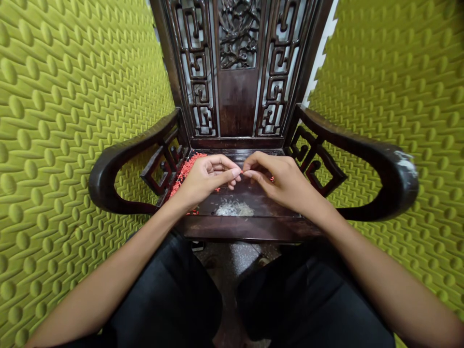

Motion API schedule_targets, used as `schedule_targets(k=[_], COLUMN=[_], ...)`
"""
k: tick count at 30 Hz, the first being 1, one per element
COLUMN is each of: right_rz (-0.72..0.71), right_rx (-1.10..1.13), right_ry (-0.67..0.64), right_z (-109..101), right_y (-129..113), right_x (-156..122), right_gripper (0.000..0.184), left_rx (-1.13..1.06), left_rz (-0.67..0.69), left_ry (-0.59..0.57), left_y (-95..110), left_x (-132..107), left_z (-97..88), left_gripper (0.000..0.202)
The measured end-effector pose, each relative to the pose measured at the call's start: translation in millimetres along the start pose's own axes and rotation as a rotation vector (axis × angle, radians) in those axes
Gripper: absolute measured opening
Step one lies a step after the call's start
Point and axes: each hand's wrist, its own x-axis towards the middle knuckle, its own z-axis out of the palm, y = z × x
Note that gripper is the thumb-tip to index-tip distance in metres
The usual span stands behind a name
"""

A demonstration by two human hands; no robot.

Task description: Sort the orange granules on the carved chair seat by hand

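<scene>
Hands: left hand (206, 181) and right hand (281, 180) are meeting fingertip to fingertip at frame centre, the right pinching what looks like one red grain (241, 172).
Spread: Red grains (184, 171) are lying along the left side of the chair seat (253, 198).
Heap: White grains (234, 209) are sitting at lower centre.
Handling: Grains are probably light, hard and slippery; fingertip pads are suiting them best.

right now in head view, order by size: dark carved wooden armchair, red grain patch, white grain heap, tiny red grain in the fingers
Dark carved wooden armchair, largest.
Red grain patch and white grain heap: too alike to rank; a hand hides some red.
Tiny red grain in the fingers, smallest.
</scene>
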Motion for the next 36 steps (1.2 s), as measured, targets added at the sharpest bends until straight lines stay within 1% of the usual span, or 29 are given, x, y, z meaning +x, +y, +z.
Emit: schedule_targets(k=[5,8,11,15,24,30,36], right_rz=[-0.036,-0.082,-0.118,-0.136,-0.095,-0.079,-0.034], right_rx=[-0.015,-0.041,-0.066,-0.062,0.033,0.117,0.178], right_ry=[0.084,0.144,0.181,0.198,0.241,0.272,0.242], right_z=[1.0,2.1,3.0,4.6,10.2,11.8,15.0], right_y=[-0.5,-2.3,-3.6,-3.9,-3.8,-1.9,3.8], right_x=[0.8,0.8,0.6,-0.1,-0.6,-0.2,0.9], right_gripper=[0.017,0.019,0.019,0.015,0.013,0.011,0.013], left_rx=[-0.032,-0.054,-0.077,-0.120,-0.329,-0.436,-0.484], left_rz=[-0.005,-0.006,-0.007,-0.008,-0.115,-0.145,-0.196], left_ry=[0.012,0.018,0.016,0.007,-0.008,-0.036,-0.006], left_y=[-1.4,-1.9,-1.9,-1.7,-3.0,-6.6,-10.8], left_x=[-0.3,-0.7,-1.2,-1.7,-2.4,-2.8,-2.4], left_z=[0.5,1.1,1.8,2.9,6.4,8.3,9.5], left_gripper=[0.026,0.025,0.024,0.023,0.022,0.020,0.021])
